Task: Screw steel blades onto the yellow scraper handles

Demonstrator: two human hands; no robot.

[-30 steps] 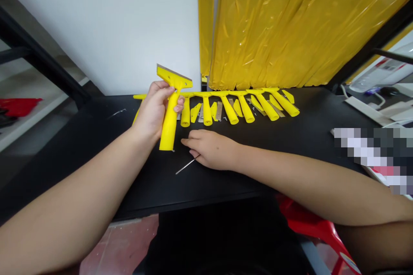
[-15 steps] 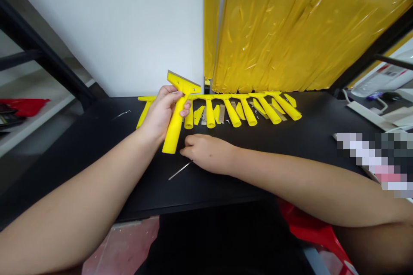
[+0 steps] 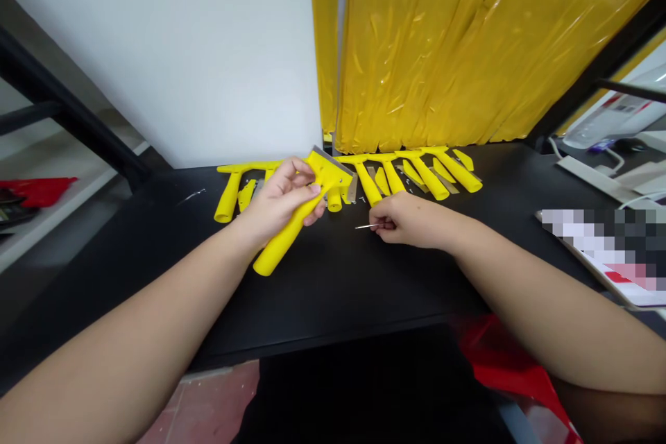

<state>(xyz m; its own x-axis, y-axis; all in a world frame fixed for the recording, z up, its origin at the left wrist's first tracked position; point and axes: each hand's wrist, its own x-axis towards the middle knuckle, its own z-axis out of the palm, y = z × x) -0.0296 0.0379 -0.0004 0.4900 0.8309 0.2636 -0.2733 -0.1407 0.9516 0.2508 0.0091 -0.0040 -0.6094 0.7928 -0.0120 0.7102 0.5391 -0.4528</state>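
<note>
Scraper [image 3: 291,229] in your left grip [image 3: 284,198] — its head has dropped and swung to the right, and the handle now slants toward the lower left above the table [image 3: 333,298]. Your fingers wrap its neck, thumb across the front. Your right grip [image 3: 411,220] has moved off to the right, closed around a thin metal shaft [image 3: 366,227]; whatever sits inside the fist is hidden. The shaft's tip points left, apart from the scraper, so it is probably working no screw just now. Behind lies a row of yellow handles [image 3: 433,180] — I cannot tell whether your right fingers touch one.
</note>
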